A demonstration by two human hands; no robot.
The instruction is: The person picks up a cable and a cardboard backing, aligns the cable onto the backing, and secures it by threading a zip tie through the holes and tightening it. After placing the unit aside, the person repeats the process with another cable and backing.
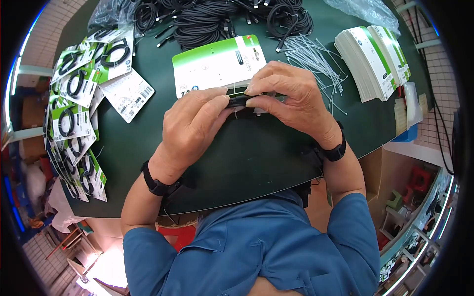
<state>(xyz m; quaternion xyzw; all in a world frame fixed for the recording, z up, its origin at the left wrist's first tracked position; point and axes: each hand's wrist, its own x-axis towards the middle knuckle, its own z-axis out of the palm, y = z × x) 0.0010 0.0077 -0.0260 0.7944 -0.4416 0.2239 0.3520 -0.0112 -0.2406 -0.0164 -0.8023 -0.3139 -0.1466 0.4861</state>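
Left hand: the left hand [192, 118] is closed in a pinch, thumb and fingertips gripping the left part of a short dark bundle.
Right hand: the right hand [291, 96] pinches the other end of it, thumb below and fingers above.
Held bundle: the black cable [238, 101] is between the fingertips, above the surface [261, 153], at the near edge of the big card; a thin green edge just beyond it may be a card seen edge-on.
Pale strand: a thin strand by the left fingertips, perhaps a tie; the fingers hide how it runs.
Slip risk: if either pinch loosens, the coil could spring open or twist out of line.
Tie risk: pulling too hard on a thin tie could bend a card or pinch the cable.
Card behind: green-and-white card [207, 69], lying just beyond the hands; "Cable" reads sideways near its right edge, the smaller print and red logo do not.
Loose ties: white ties [311, 59], fanned out to the right; strays could snag a sleeve.
Card stacks: upright rows [363, 64] at far right, lettering too small to read.
Carded cables: overlapping pile [74, 84] at left, which could slide if nudged; a white card [127, 96] beside it shows a barcode.
Cable heap: black coils [207, 22] at the far edge.
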